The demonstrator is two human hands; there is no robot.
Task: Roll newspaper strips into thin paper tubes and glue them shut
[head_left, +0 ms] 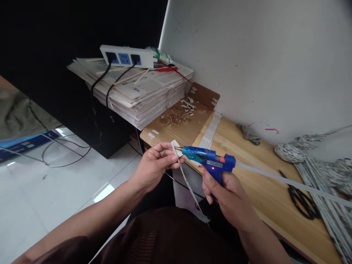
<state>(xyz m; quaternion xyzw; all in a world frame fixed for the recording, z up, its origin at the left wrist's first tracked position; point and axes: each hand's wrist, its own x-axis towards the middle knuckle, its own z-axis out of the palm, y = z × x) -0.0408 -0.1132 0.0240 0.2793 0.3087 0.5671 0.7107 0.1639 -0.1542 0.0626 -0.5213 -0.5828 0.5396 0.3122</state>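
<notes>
A blue glue gun (205, 156) is gripped by its handle in my right hand (224, 190), its nozzle pointing left and a small red light glowing on its side. From its back end a long, pale glue stick (275, 178) runs off to the right. Between the thumb and fingers of my left hand (158, 159) is a small white paper piece (177, 148). The brass nozzle meets or nearly meets that piece. A narrow paper strip (189, 187) hangs down below my left fingers; whether it joins the white piece I cannot tell.
Newspapers (132, 99) are stacked behind, carrying a power strip (128, 57) with two black plugs. Black scissors (302, 201) and rolled paper sticks (316, 187) lie on the wooden table (247, 161) at right. Paper scraps (188, 103) are scattered on brown cardboard. Cables hang over the tiled floor.
</notes>
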